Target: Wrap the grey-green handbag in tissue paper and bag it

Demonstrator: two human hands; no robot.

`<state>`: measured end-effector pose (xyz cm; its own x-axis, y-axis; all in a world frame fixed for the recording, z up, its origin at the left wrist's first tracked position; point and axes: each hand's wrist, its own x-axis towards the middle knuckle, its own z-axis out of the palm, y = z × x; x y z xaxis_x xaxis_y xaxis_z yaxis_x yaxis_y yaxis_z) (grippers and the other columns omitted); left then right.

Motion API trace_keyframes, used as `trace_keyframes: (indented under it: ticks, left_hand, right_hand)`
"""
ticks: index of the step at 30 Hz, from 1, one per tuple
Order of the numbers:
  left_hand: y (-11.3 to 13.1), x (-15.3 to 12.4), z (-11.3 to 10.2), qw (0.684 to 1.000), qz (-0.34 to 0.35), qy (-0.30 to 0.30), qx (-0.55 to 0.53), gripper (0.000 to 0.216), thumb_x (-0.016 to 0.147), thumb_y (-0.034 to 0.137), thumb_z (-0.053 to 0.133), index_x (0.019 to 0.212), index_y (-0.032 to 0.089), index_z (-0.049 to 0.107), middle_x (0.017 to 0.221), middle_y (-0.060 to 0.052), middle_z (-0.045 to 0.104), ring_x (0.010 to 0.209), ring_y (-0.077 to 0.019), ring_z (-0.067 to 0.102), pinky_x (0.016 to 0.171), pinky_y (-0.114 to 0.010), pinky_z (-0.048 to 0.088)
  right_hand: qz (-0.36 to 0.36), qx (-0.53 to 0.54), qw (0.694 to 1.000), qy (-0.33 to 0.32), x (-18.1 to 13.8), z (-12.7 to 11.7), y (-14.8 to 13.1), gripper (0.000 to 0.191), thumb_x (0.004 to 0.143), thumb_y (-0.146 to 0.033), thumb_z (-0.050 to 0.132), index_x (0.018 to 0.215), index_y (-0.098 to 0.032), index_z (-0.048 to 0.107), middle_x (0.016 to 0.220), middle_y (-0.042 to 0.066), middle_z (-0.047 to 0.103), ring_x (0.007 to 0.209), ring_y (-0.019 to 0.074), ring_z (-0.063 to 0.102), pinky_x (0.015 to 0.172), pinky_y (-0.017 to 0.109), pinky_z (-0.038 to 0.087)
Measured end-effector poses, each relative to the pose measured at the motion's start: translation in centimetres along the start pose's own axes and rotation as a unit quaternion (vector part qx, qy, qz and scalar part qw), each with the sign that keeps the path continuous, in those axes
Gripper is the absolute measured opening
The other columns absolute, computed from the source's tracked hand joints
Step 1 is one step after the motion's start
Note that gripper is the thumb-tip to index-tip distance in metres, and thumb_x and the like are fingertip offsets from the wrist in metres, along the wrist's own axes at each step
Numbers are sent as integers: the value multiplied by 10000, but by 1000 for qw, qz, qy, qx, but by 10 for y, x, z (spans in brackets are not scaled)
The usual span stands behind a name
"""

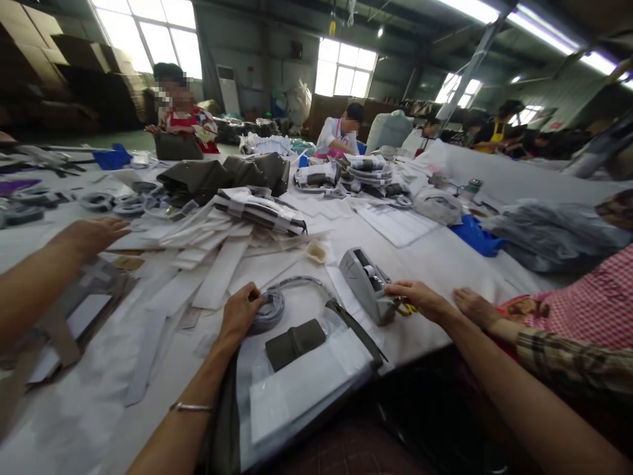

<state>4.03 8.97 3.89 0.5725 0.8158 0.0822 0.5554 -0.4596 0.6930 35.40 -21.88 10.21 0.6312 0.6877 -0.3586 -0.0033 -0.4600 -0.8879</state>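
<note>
My left hand is closed on the edge of a coiled grey strap. From the coil, the strap arcs right to a dark olive bag lying in front of me. On the bag lie clear plastic, white sheets and a folded olive piece. With fingers pinched, my right hand reaches the front end of a grey tape dispenser; what is between the fingertips is too small to tell. Yellow scissor handles show just under that hand; whether it holds them, I cannot tell.
A co-worker's hand and forearm reach in at left; another's hand rests on the table at right. White strips, wrapped straps and dark bags are piled ahead. A small tray sits beyond the coil.
</note>
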Motion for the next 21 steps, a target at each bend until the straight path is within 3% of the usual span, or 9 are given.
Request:
trace_keyframes:
  ticks: [4, 12, 18, 21]
  left_hand:
    - [0, 1, 0, 1000, 0, -2, 1, 98, 762, 295, 629, 747, 219, 569, 734, 26, 632, 729, -165, 590, 676, -248, 375]
    - [-3, 3, 1, 1000, 3, -3, -2, 117, 766, 322, 629, 755, 220, 574, 750, 26, 645, 743, -168, 597, 686, -254, 385]
    - [-4, 1, 2, 1000, 8, 4, -13, 110, 771, 288, 643, 744, 215, 565, 728, 27, 630, 718, -163, 580, 678, -257, 383]
    - [-4, -1, 4, 1000, 4, 7, -23, 112, 764, 250, 666, 730, 213, 566, 713, 36, 623, 703, -149, 574, 670, -247, 383]
  right_hand:
    - [-13, 26, 999, 29, -4, 0, -2, 424, 563, -490, 835, 749, -125, 726, 699, 27, 674, 652, 135, 556, 638, 262, 406]
    - [-61, 30, 979, 193, -40, 0, 7, 286, 566, -441, 794, 664, -181, 727, 730, 42, 714, 743, 187, 609, 711, 279, 462]
    - [29, -105, 972, 209, -48, 2, 53, 299, 500, -462, 716, 540, -166, 695, 584, 61, 683, 646, 234, 633, 586, 308, 472]
    - [15, -99, 972, 214, -60, -5, 53, 324, 498, -488, 748, 605, -181, 749, 685, 89, 736, 714, 286, 681, 617, 347, 530]
